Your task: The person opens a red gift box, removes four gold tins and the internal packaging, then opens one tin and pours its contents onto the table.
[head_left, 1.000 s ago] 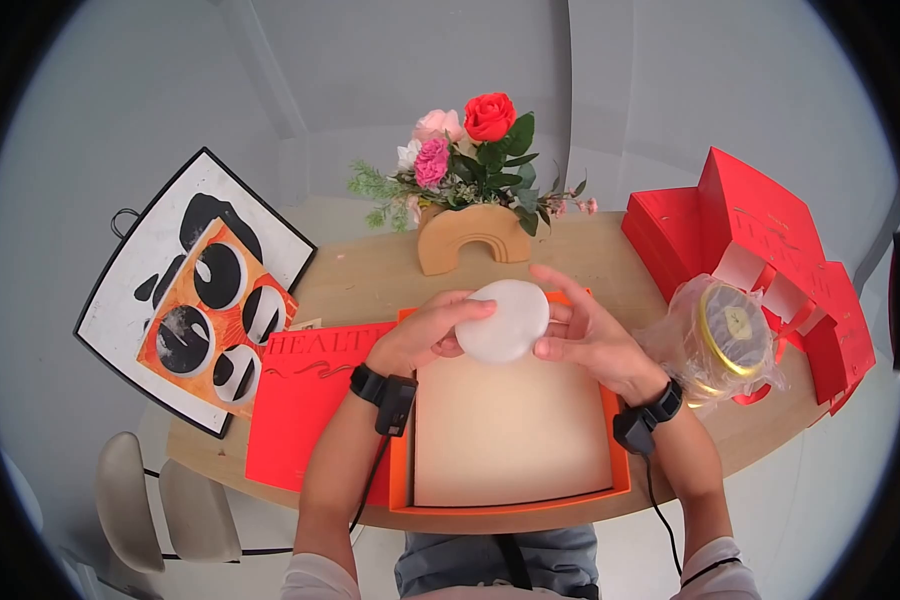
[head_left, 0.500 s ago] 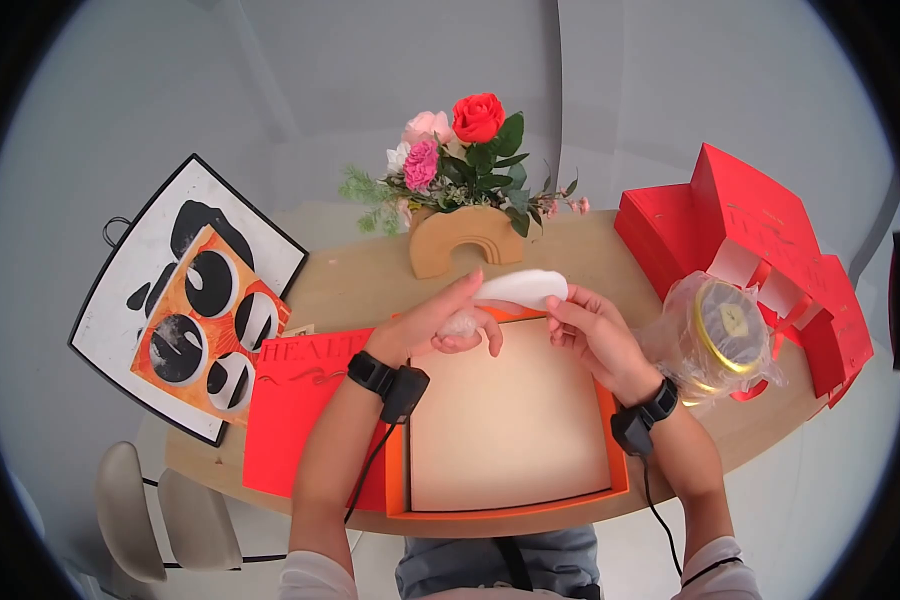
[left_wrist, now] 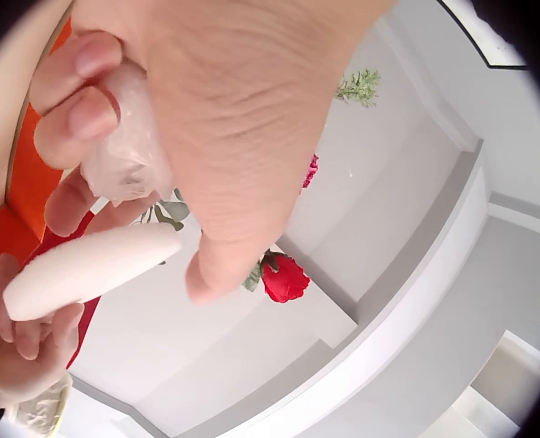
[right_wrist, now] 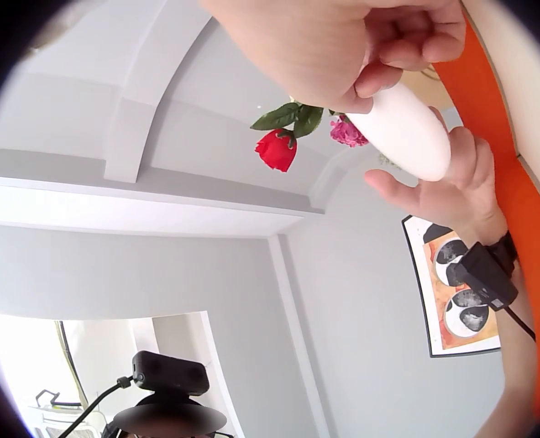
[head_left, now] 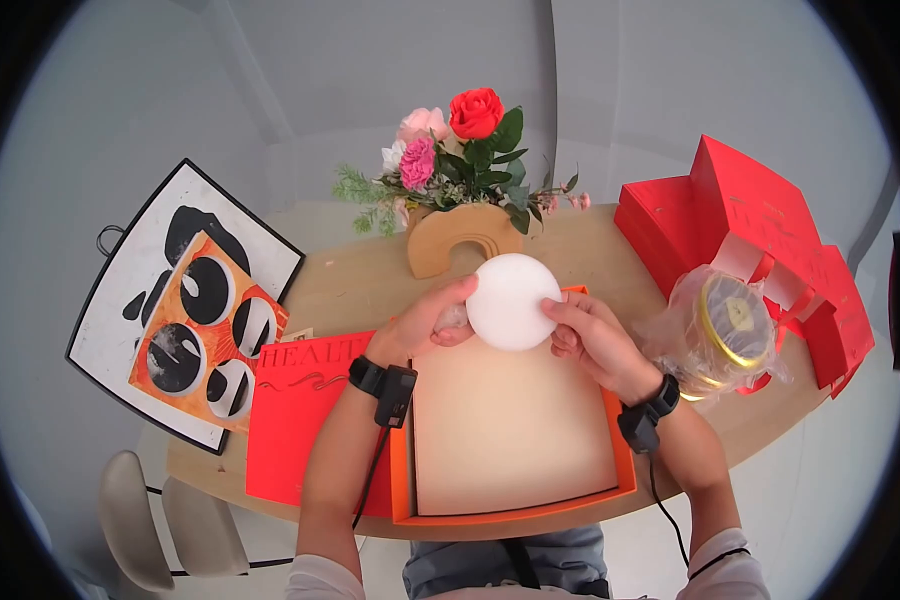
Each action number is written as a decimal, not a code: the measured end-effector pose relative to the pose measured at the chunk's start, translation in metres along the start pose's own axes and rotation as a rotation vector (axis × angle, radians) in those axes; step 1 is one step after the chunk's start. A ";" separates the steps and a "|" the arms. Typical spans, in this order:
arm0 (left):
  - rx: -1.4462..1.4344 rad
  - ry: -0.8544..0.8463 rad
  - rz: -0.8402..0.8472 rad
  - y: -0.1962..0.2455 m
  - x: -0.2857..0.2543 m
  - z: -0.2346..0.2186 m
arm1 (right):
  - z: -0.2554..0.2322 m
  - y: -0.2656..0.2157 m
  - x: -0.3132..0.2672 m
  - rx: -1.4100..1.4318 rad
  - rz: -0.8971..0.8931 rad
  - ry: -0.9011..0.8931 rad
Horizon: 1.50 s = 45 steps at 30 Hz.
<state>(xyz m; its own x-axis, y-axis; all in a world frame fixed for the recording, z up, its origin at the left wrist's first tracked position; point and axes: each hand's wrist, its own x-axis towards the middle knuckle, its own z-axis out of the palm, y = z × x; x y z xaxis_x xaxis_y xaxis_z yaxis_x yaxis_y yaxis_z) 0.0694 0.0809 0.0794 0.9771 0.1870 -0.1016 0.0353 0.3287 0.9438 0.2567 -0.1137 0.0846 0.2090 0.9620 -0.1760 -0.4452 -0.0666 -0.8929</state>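
Observation:
A round, thick white disc (head_left: 513, 302) with a smooth face is raised over the box, its flat side toward the head view. My right hand (head_left: 602, 340) pinches its right edge between thumb and fingers. Beside the left edge is my left hand (head_left: 425, 322), thumb tip close to the rim. Its curled fingers hold a wad of crumpled clear plastic (left_wrist: 131, 137), plainest in the left wrist view. Below both hands lies an orange box (head_left: 401, 470) with a flat cream panel (head_left: 515, 440) filling its inside.
A red lid-like panel (head_left: 305, 430) lies left of the box, near a framed picture (head_left: 185, 300). Flowers (head_left: 475, 115) in an arched wooden vase (head_left: 435, 248) stand behind. On the right are a plastic-wrapped jar (head_left: 735, 315) and red boxes (head_left: 760, 215).
The disc has passed from the left thumb to the right hand's pinch. It turned nearly edge-on, then face-on again. The crumpled plastic shows in my left fingers since half a second ago.

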 end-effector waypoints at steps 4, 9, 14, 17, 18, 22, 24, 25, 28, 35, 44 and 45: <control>0.030 0.028 0.005 0.004 -0.002 0.011 | 0.002 0.000 -0.002 -0.023 -0.027 -0.023; 0.151 0.071 -0.019 0.002 -0.002 0.008 | 0.001 0.003 -0.001 -0.052 -0.014 -0.085; 0.188 0.050 -0.019 0.005 -0.003 0.008 | 0.000 0.004 0.000 -0.049 -0.013 -0.073; 0.206 0.034 -0.023 0.005 -0.003 0.008 | -0.001 0.005 0.001 -0.051 -0.012 -0.070; 0.216 0.039 -0.020 0.005 -0.003 0.009 | -0.002 0.005 0.001 -0.048 -0.008 -0.074; 0.223 0.062 -0.028 0.008 -0.005 0.012 | 0.000 0.004 0.000 -0.022 0.005 -0.100; 0.214 0.070 0.008 0.006 -0.003 0.012 | 0.000 0.004 -0.001 -0.055 0.006 -0.104; 0.214 0.071 0.008 0.004 -0.003 0.009 | 0.000 0.004 -0.001 -0.054 0.006 -0.105; 0.227 0.039 0.008 0.000 -0.004 0.004 | 0.001 0.004 -0.001 -0.062 0.004 -0.113; 0.260 0.060 0.083 -0.009 -0.001 -0.003 | -0.001 0.005 0.000 -0.112 -0.026 -0.123; 0.256 0.067 0.075 -0.003 -0.005 0.002 | -0.002 0.006 0.000 -0.152 -0.041 -0.135; 0.268 0.061 0.065 -0.004 -0.005 0.001 | -0.002 0.006 0.000 -0.163 -0.042 -0.137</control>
<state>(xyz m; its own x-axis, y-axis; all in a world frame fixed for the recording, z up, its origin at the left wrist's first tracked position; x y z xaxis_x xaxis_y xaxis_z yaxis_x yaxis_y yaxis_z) 0.0647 0.0782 0.0769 0.9650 0.2575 -0.0492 0.0351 0.0592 0.9976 0.2556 -0.1146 0.0782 0.0995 0.9910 -0.0893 -0.2899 -0.0570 -0.9554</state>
